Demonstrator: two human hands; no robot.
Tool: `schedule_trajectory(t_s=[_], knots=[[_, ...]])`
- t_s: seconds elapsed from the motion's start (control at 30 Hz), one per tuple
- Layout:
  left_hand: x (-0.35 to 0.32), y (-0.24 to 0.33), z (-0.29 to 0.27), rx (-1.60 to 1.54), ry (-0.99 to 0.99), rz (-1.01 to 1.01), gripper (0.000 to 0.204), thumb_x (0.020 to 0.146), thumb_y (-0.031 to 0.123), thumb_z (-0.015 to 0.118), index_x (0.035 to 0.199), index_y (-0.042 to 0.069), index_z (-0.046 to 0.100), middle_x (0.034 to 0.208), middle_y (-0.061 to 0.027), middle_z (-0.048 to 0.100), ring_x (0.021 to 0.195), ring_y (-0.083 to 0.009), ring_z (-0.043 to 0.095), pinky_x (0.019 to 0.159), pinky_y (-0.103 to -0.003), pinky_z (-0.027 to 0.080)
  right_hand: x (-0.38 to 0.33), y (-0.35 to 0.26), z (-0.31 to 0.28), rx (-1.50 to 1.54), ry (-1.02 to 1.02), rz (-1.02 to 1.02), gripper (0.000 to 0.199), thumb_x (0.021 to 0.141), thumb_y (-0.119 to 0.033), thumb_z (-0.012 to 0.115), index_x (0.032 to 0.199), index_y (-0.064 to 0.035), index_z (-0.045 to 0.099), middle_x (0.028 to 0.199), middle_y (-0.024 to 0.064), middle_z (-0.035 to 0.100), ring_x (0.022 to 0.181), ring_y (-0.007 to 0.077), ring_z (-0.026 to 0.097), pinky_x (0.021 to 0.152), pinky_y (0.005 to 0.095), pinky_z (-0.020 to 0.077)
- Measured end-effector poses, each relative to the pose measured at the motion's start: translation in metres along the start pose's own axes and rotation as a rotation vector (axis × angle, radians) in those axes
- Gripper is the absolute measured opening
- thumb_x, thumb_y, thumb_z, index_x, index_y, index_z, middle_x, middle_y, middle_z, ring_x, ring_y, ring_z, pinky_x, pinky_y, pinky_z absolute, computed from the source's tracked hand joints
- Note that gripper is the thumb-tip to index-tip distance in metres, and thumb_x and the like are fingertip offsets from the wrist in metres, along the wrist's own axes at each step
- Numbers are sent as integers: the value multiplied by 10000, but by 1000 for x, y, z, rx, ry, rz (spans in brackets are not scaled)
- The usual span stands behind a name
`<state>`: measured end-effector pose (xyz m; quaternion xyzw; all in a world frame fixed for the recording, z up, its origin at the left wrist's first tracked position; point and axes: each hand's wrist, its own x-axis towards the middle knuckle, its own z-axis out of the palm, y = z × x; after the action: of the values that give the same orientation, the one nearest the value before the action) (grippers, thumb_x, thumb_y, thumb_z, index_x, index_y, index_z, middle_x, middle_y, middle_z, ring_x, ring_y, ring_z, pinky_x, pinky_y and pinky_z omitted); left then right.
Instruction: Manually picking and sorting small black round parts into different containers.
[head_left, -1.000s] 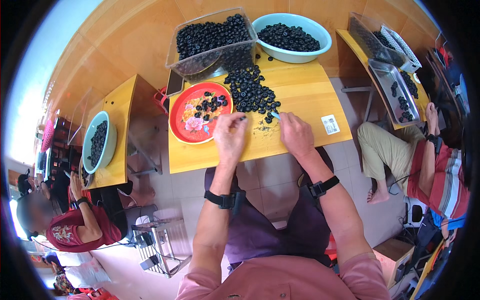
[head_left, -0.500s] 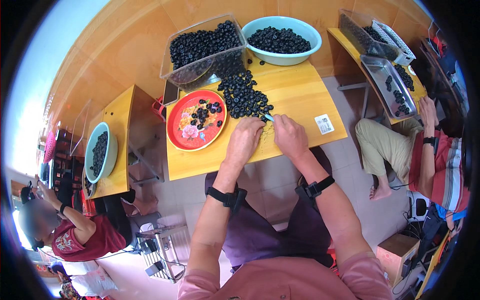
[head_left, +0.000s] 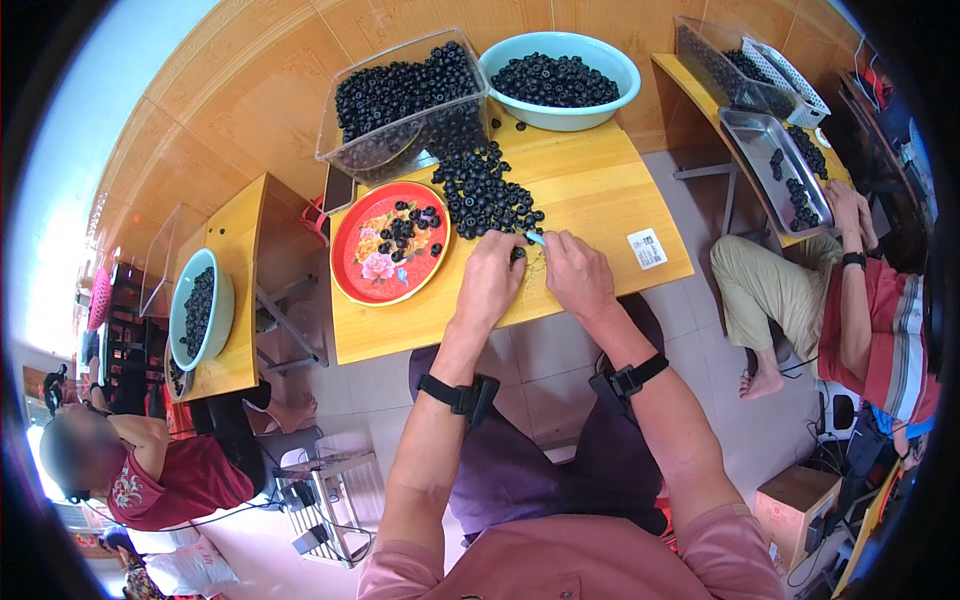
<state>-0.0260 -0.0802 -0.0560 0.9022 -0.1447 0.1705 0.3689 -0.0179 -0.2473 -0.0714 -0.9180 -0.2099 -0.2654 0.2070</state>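
My left hand (head_left: 490,277) pinches a small round black piece (head_left: 517,254) near the front edge of the yellow table (head_left: 600,200). My right hand (head_left: 578,277) is closed on a slim tool with a light-blue handle (head_left: 535,238), close beside that piece; its working end is too small to make out. Just beyond my fingers lies a loose heap of similar black pieces (head_left: 487,190). To the left, a red flowered tray (head_left: 350,250) holds several more of them. Small crumbs are scattered on the wood by my hands.
A clear plastic bin (head_left: 375,155) and a light-blue basin (head_left: 570,118), both full of black pieces, stand at the back. A white label (head_left: 646,249) is on the table's right. Co-workers sit at side tables, with another basin (head_left: 222,325) and a metal tray (head_left: 740,130).
My left hand has turned slightly, and the black piece in it now shows, apart from the tool. The co-worker at left has lowered a raised arm.
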Motion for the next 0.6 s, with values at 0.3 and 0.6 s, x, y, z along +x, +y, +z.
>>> schedule_trajectory(t_s=[0.3, 0.6], knots=[[-18, -8, 3, -487, 201, -380, 199, 885, -8, 739, 1084, -15, 722, 1069, -77, 649, 853, -111, 660, 760, -243, 555, -1, 0, 1, -20, 8, -22, 27, 878, -70, 566, 899, -57, 578, 792, 103, 601, 740, 284, 670, 623, 420, 564], [-22, -17, 6, -444, 212, -310, 237, 859, -38, 760, 1090, -5, 716, 940, -34, 637, 780, -82, 596, 715, -231, 521, -2, -2, -3, -10, -22, -103, 28, 879, -72, 582, 901, -55, 583, 784, 96, 601, 730, 273, 667, 608, 410, 560]])
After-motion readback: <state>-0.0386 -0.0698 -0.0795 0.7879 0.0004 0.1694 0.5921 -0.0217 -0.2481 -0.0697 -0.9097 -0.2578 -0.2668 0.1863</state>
